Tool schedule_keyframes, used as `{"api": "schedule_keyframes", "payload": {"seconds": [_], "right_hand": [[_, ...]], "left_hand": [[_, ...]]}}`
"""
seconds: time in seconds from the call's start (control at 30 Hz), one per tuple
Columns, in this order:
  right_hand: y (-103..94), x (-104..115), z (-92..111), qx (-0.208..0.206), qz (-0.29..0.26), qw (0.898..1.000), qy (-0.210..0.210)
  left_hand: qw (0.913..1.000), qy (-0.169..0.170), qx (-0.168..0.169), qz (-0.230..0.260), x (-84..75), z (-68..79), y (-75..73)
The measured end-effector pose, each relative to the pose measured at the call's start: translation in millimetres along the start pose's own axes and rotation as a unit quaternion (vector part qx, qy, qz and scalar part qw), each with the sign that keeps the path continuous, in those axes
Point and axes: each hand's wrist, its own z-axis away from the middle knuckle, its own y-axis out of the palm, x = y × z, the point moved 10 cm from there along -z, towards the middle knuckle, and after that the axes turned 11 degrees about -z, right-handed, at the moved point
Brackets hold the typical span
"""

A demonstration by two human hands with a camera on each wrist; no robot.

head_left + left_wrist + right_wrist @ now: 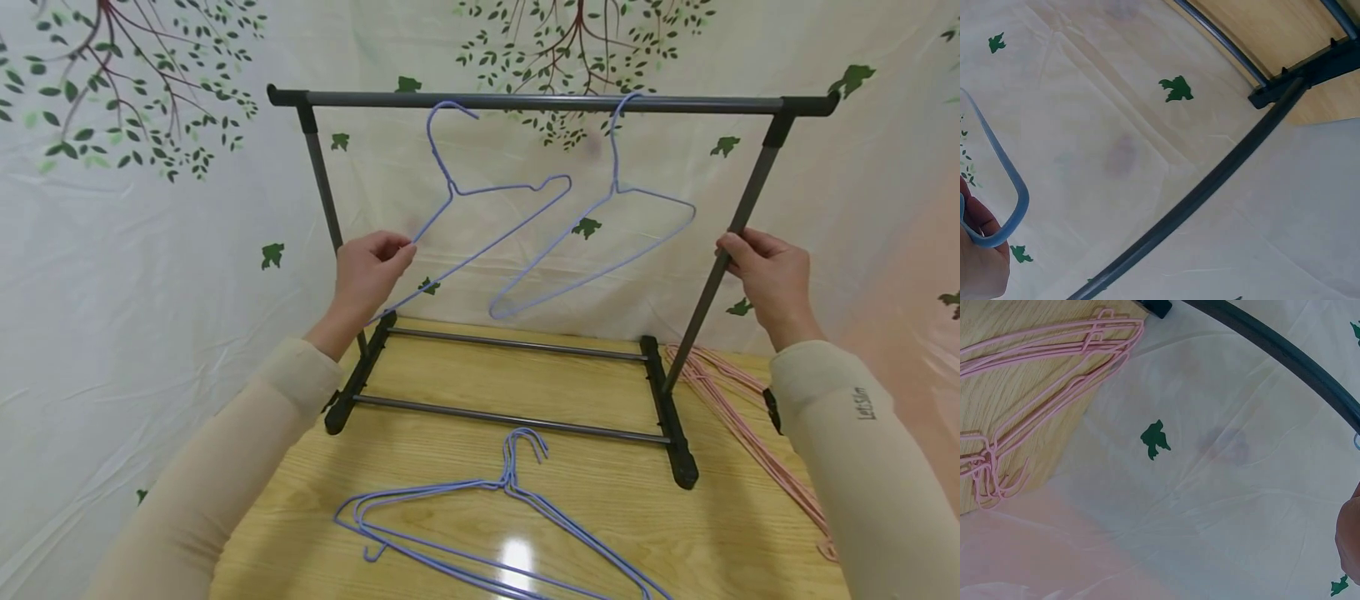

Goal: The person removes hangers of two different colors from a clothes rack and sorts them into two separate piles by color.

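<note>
My left hand (367, 271) pinches one end of a blue wire hanger (452, 187), whose hook overlaps the rack's top rail (540, 102) in the head view. The left wrist view shows my fingers (982, 262) around that hanger's rounded corner (1019, 187). To its right a second blue hanger (615, 158) hangs by its hook from the rail, turned at an angle. My right hand (776, 279) grips the black right post (753, 187) of the garment rack between thumb and fingers. Only the edge of this hand shows in the right wrist view.
Several blue hangers (510, 475) lie stacked on the wooden table (435, 450) in front of the rack's base bar (510, 417). Pink hangers (991, 459) lie at the table's right side. Behind the rack hangs a pale leaf-patterned curtain (300, 192).
</note>
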Motion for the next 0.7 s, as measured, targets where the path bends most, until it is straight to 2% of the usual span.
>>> {"api": "schedule_keyframes", "payload": {"seconds": [0.33,0.53,0.7], "right_hand": [[0.6,1,5,-0.007,0.004,1.000,-0.004],[0.5,0,5,-0.012,0.016,1.000,-0.005],[0.1,-1,6,-0.013,0.010,1.000,-0.005]], "left_hand": [[0.9988,-0.003,0.045,-0.019,34.5,14.7,4.5],[0.9965,-0.018,0.080,-0.018,55.5,26.6,13.5],[0.9943,-0.015,0.102,-0.027,67.2,36.2,22.4]]}}
